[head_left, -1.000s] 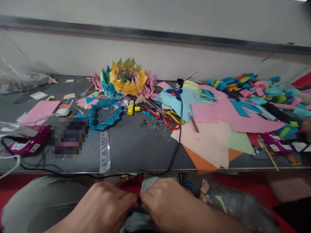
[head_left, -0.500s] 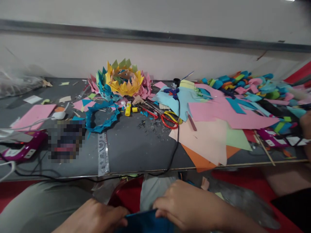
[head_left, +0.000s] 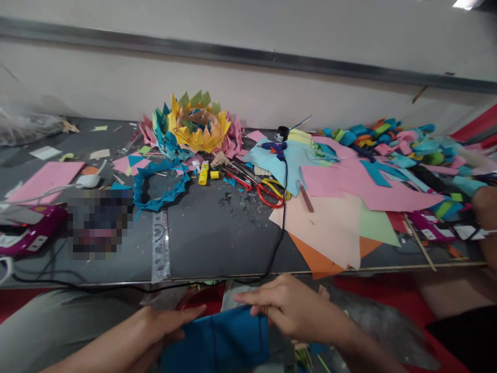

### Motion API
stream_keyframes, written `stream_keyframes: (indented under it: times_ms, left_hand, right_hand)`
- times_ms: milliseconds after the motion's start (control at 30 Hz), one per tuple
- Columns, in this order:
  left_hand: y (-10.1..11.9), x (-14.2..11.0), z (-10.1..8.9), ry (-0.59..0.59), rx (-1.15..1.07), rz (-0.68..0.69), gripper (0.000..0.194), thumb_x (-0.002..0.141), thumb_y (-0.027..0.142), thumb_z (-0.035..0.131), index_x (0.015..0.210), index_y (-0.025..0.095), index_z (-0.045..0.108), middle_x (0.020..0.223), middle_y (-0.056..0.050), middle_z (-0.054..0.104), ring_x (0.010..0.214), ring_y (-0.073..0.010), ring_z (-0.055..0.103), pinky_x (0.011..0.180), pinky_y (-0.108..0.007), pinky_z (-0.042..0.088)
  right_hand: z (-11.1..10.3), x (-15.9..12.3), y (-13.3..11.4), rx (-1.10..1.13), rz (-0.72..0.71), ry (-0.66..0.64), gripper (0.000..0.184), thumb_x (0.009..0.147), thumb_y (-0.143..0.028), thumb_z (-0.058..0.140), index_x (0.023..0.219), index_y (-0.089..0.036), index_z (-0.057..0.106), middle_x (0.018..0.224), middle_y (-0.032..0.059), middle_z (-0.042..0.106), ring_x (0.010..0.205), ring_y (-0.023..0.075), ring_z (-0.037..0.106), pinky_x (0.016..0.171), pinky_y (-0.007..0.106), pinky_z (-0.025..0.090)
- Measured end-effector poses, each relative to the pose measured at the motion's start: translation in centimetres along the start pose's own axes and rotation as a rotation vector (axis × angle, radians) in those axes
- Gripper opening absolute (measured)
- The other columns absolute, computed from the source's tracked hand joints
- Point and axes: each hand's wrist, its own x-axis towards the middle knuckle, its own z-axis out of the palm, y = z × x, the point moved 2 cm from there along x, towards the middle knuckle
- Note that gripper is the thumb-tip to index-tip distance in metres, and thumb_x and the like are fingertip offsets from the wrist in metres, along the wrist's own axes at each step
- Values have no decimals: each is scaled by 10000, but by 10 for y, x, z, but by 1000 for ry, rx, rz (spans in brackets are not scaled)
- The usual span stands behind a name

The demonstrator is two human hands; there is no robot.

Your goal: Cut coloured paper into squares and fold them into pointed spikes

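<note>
A blue sheet of paper [head_left: 236, 339] with dark lines or creases hangs between my hands, below the table's front edge and over my lap. At its left edge my left hand [head_left: 151, 326] grips it, index finger stretched along the top. My right hand [head_left: 285, 308] pinches the upper right corner between thumb and fingers, its index finger pointing left. On the table beyond lie a blue zigzag paper ring [head_left: 161, 202], a clear plastic ruler [head_left: 160, 254], a yellow glue stick [head_left: 203, 173] and scissors with red handles [head_left: 269, 196].
Stacked paper crowns [head_left: 200, 137] stand at the back. Coloured sheets [head_left: 334, 223] cover the right half, beside a heap of paper strips [head_left: 373, 137]. A black cable [head_left: 277, 248] hangs over the front edge. Another person's arm [head_left: 485, 217] reaches in at far right.
The blue paper has risen, and more of it shows. Both hands have moved up slightly, their index fingers now more stretched out. My view has shifted a little.
</note>
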Motion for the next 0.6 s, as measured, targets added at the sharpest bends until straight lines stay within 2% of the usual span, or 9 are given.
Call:
stream_keyframes:
  times_ms: [67, 133, 267, 367, 400, 467, 500, 533, 600]
  left_hand:
    - [10, 3, -9, -109, 122, 66, 520, 788, 214, 516, 1273, 388, 446, 1143, 6, 632, 850, -183, 665, 692, -230, 536]
    - [22, 5, -17, -141, 218, 83, 581, 792, 194, 510, 1325, 375, 367, 1180, -2, 611, 867, -177, 661, 719, -227, 521]
    - [48, 21, -22, -231, 219, 155, 436, 781, 139, 513, 1156, 358, 554, 1009, 26, 680, 849, -149, 649, 756, -196, 486]
    - [54, 42, -28, -364, 137, 157, 340, 813, 122, 459, 1043, 296, 638, 931, 15, 697, 799, -135, 655, 704, -168, 489]
    - [52, 50, -33, -308, 121, 144, 337, 819, 129, 456, 1061, 280, 637, 980, 2, 690, 855, -146, 648, 756, -186, 485]
    - [42, 64, -43, -91, 91, 136, 328, 838, 200, 460, 1120, 263, 617, 1055, -21, 670, 934, -175, 627, 817, -233, 481]
    - [36, 70, -48, 25, 69, 111, 324, 841, 241, 469, 1130, 254, 614, 1074, -31, 663, 948, -191, 621, 828, -256, 483]
    - [29, 74, -50, 142, 35, 83, 322, 839, 281, 482, 1128, 244, 618, 1088, -39, 657, 959, -206, 617, 833, -272, 486]
    - [17, 81, -50, 346, -59, 39, 337, 828, 344, 506, 1119, 225, 627, 1127, -52, 639, 991, -228, 604, 848, -295, 487]
  right_hand:
    - [-1, 1, 0, -5, -31, -20, 447, 810, -77, 425, 1189, -266, 568, 949, 10, 716, 799, 128, 658, 734, 208, 452]
    - [-5, 3, -2, -29, -46, -34, 400, 843, -114, 447, 1192, -270, 563, 929, 12, 720, 724, 122, 651, 686, 206, 442]
    - [-23, 14, -10, -17, -115, -44, 291, 873, -270, 497, 1146, -279, 598, 910, -4, 722, 544, 91, 586, 577, 198, 416]
    - [-58, 30, 1, 4, -73, 24, 288, 847, -355, 528, 1103, -266, 625, 957, 0, 709, 739, 126, 632, 677, 212, 441]
    - [-74, 37, 11, -46, 19, 130, 294, 847, -383, 517, 1088, -258, 630, 919, 7, 712, 769, 145, 633, 675, 226, 442]
    - [-107, 52, 38, -283, 274, 430, 300, 853, -399, 484, 1042, -227, 643, 887, 44, 701, 750, 178, 622, 623, 262, 421]
    - [-120, 61, 52, -428, 404, 520, 284, 835, -380, 510, 1007, -204, 652, 890, 70, 691, 754, 201, 616, 604, 277, 404]
    - [-129, 70, 66, -548, 504, 563, 252, 796, -345, 563, 964, -185, 659, 910, 92, 679, 771, 223, 610, 601, 288, 392]
    - [-137, 86, 90, -592, 536, 567, 233, 713, -289, 653, 893, -141, 666, 915, 135, 661, 801, 257, 601, 611, 300, 381]
